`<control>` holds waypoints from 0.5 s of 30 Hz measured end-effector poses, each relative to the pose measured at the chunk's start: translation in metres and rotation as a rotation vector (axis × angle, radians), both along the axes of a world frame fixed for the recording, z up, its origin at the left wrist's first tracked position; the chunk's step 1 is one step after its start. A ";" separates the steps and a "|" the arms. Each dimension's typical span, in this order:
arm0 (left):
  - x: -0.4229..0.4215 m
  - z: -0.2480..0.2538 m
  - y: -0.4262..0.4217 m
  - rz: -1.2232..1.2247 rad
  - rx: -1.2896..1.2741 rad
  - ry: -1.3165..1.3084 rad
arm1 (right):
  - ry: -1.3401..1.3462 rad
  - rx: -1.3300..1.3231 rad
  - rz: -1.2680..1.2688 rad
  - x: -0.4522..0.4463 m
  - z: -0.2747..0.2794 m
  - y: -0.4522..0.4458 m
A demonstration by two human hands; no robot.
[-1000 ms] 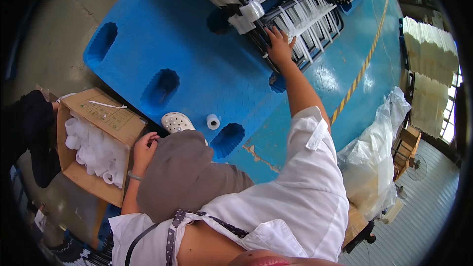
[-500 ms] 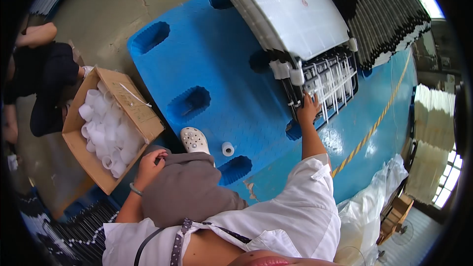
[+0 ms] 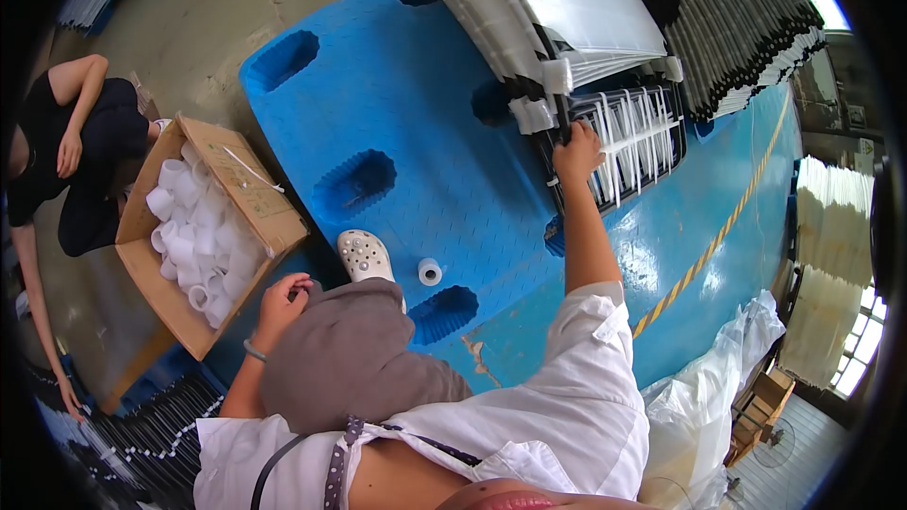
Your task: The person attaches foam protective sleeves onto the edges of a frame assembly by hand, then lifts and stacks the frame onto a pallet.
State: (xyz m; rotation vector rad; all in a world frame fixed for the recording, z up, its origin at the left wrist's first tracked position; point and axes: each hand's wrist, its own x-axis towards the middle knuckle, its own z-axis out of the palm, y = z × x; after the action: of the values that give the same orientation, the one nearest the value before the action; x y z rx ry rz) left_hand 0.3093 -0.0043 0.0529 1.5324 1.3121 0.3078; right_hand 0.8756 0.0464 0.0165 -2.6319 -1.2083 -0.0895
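Observation:
My right hand (image 3: 577, 153) is closed round a black tube of the top frame (image 3: 561, 106) in a stack on the blue pallet. White sleeves (image 3: 556, 76) cover parts of its tubing, and a white panel (image 3: 586, 0) lies on top, tilted. Under the hand, a lower frame with white straps (image 3: 633, 144) shows. My left hand (image 3: 280, 310) rests beside my knee with its fingers curled; what they hold, if anything, is hidden. Near it stands an open cardboard box (image 3: 274, 217) full of white plastic rolls (image 3: 196, 246).
The blue pallet (image 3: 416, 151) has deep recesses. A single white roll (image 3: 430, 271) stands on it near my shoe (image 3: 364, 255). Another stack of frames (image 3: 737, 28) stands at the right. Another person (image 3: 90, 161) crouches left, one arm reaching toward more frames (image 3: 161, 434).
My right hand has moved up and left and closed round the tube. The top frame's near edge has risen from those below. The other person's arm has stretched down toward the frames at lower left.

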 end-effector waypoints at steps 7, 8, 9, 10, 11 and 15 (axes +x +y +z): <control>-0.011 -0.027 0.000 0.112 -0.056 0.002 | 0.135 0.034 0.183 0.024 -0.053 -0.002; -0.010 -0.025 0.000 0.121 -0.049 0.003 | 0.164 -0.026 0.184 0.030 -0.053 -0.009; -0.008 -0.023 0.003 0.124 -0.050 0.001 | 0.186 -0.073 0.215 0.036 -0.049 -0.016; -0.007 -0.019 0.005 0.108 -0.039 0.021 | 0.120 -0.224 0.154 0.022 -0.020 -0.019; -0.004 -0.016 0.009 0.090 -0.031 0.040 | 0.109 -0.249 0.162 0.021 -0.016 -0.015; 0.007 -0.019 0.018 0.039 -0.018 0.070 | 0.114 -0.336 0.092 0.016 -0.019 -0.010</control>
State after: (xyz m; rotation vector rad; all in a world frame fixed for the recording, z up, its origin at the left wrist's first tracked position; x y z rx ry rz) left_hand 0.3162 0.0132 0.0335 1.5159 1.3967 0.2683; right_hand 0.8912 0.0367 -0.0025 -2.8049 -1.4084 0.3019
